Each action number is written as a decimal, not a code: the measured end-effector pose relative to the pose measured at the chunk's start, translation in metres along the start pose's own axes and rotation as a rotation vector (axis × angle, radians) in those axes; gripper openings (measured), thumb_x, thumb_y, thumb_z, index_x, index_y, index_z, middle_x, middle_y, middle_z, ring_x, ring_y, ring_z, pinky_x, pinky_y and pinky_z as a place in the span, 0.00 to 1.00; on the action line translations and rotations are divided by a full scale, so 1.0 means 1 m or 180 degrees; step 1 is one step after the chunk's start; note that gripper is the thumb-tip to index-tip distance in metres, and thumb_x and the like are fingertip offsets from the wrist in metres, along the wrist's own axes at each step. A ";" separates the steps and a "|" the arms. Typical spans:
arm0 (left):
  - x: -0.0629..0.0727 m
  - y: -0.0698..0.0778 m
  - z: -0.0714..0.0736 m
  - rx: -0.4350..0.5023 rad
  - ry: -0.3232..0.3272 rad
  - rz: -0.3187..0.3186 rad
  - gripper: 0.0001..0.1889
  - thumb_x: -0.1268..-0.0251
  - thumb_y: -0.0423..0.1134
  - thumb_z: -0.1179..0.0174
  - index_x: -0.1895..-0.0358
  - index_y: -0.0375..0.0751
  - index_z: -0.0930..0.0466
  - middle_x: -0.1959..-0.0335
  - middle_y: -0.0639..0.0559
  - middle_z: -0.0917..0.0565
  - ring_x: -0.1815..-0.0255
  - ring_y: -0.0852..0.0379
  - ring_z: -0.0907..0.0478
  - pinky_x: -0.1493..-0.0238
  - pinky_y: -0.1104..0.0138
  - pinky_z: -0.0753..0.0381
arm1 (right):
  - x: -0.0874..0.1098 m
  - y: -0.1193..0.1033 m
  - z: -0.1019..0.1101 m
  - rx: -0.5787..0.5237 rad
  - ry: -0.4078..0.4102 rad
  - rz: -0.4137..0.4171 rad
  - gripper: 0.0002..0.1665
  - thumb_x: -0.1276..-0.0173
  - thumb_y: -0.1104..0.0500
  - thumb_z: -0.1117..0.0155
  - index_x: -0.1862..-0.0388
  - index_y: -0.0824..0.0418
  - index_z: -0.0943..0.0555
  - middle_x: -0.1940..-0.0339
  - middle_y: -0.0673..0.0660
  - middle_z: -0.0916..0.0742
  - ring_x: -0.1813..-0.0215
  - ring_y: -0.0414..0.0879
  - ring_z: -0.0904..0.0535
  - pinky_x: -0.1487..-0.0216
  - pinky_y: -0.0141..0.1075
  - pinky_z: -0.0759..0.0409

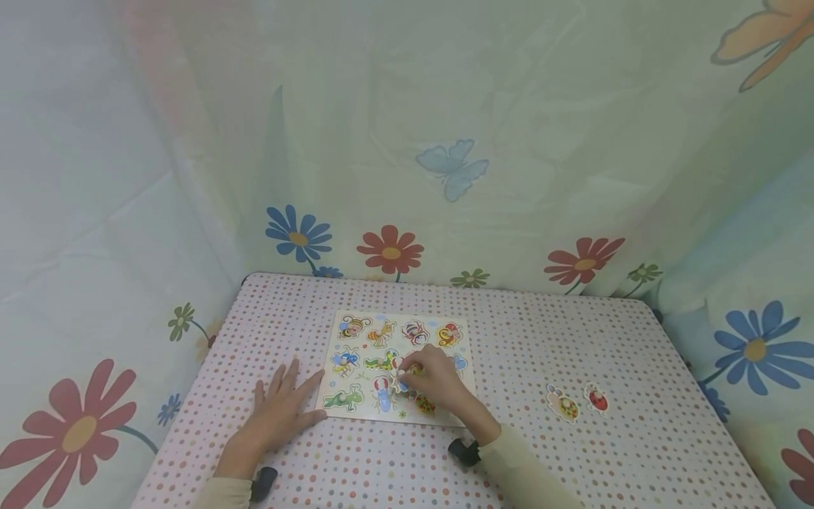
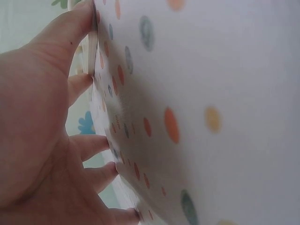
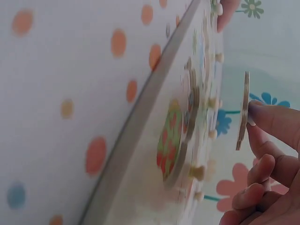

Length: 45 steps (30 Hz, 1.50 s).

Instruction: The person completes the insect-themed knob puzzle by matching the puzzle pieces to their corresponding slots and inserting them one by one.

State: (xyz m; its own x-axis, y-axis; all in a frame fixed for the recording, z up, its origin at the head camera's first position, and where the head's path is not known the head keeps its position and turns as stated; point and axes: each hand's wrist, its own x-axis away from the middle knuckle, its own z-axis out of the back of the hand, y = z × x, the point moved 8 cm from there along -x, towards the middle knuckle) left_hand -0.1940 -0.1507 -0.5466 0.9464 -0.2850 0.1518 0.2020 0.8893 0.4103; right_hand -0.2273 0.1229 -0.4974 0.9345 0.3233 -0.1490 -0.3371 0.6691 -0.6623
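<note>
A wooden knob puzzle board (image 1: 367, 409) with colourful insect pieces lies on the table. My right hand (image 1: 435, 378) is over its lower middle, pinching a thin puzzle piece (image 3: 244, 110) between thumb and finger. Seen edge-on in the right wrist view, that piece is raised off the board, its picture turned away. Beside it on the board sits a blue and red beetle piece (image 1: 383, 396). My left hand (image 1: 280, 410) lies with fingers spread at the board's left edge; in the left wrist view its thumb (image 2: 70, 28) reaches the board's side and the other fingertips meet the tablecloth.
To the right of the board, a ladybird piece (image 1: 597, 399) and a spotted bug piece (image 1: 563, 406) lie on the dotted tablecloth (image 1: 540, 339). Wooden knobs (image 3: 197, 173) stick up from the seated pieces. A flower-printed curtain (image 1: 509, 233) surrounds the table's far and side edges.
</note>
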 end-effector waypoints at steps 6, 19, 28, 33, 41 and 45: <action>0.000 -0.001 0.000 -0.0017 -0.0001 -0.0002 0.41 0.35 0.64 0.40 0.21 0.56 0.40 0.19 0.35 0.58 0.22 0.29 0.64 0.33 0.27 0.69 | 0.000 -0.010 -0.016 0.0025 -0.0124 0.0031 0.04 0.38 0.57 0.25 0.64 0.52 0.12 0.74 0.47 0.25 0.67 0.43 0.34 0.61 0.41 0.38; 0.000 0.000 0.000 -0.0011 0.0019 -0.0007 0.41 0.35 0.64 0.40 0.22 0.57 0.40 0.19 0.35 0.57 0.22 0.29 0.63 0.33 0.27 0.69 | 0.001 -0.015 -0.039 0.0100 -0.0452 -0.0104 0.02 0.38 0.56 0.26 0.68 0.47 0.13 0.74 0.45 0.26 0.68 0.41 0.34 0.61 0.40 0.38; 0.000 0.000 -0.001 -0.0012 -0.0017 0.0007 0.41 0.35 0.63 0.40 0.21 0.56 0.41 0.19 0.35 0.58 0.22 0.29 0.64 0.33 0.28 0.70 | 0.002 -0.018 -0.041 0.0200 -0.0522 -0.0090 0.03 0.38 0.55 0.25 0.69 0.49 0.13 0.72 0.48 0.26 0.66 0.41 0.35 0.59 0.44 0.38; 0.000 0.000 0.001 -0.0030 0.0016 -0.0010 0.41 0.35 0.64 0.40 0.22 0.56 0.40 0.19 0.35 0.57 0.22 0.29 0.63 0.33 0.27 0.69 | 0.000 -0.017 -0.043 0.0275 -0.0512 -0.0071 0.03 0.39 0.55 0.25 0.70 0.48 0.13 0.74 0.47 0.26 0.67 0.41 0.35 0.60 0.43 0.38; 0.000 0.001 0.002 -0.0018 -0.0013 0.0010 0.41 0.35 0.64 0.40 0.21 0.57 0.41 0.19 0.36 0.58 0.22 0.30 0.64 0.32 0.28 0.70 | 0.000 -0.017 -0.044 0.0321 -0.0543 -0.0034 0.02 0.37 0.55 0.26 0.68 0.50 0.13 0.75 0.48 0.27 0.69 0.41 0.36 0.62 0.42 0.39; 0.000 0.000 0.001 -0.0009 -0.0014 0.0016 0.41 0.35 0.63 0.40 0.21 0.57 0.41 0.19 0.35 0.59 0.22 0.30 0.65 0.32 0.28 0.70 | 0.000 -0.016 -0.045 0.0306 -0.0566 -0.0063 0.03 0.37 0.55 0.26 0.68 0.50 0.13 0.75 0.47 0.27 0.68 0.41 0.35 0.61 0.42 0.39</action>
State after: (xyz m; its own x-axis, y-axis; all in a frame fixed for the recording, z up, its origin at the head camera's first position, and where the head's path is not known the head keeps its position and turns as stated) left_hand -0.1946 -0.1510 -0.5462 0.9463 -0.2820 0.1578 0.1979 0.8918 0.4069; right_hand -0.2167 0.0819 -0.5199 0.9090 0.4169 0.0008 -0.3363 0.7345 -0.5894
